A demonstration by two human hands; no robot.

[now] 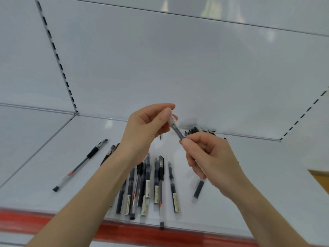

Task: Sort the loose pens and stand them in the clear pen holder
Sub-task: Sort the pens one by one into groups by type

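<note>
Both hands hold one black pen (pixel 177 130) with a clear cap above the white shelf. My left hand (pixel 147 127) pinches the clear cap end between thumb and fingers. My right hand (pixel 208 154) grips the dark barrel, whose lower end (pixel 198 190) sticks out below the palm. Several loose black pens (pixel 149 184) lie side by side on the shelf under my forearms. One pen (pixel 80 164) with a clear barrel lies apart at the left. More pens (pixel 195 131) stand at the back, partly behind my hands, and the clear holder around them is hard to make out.
The white shelf (pixel 53 148) has a red front edge strip (pixel 124 230). A white back panel (pixel 160 68) with slotted uprights rises behind. A wooden floor patch (pixel 320 179) shows at the right.
</note>
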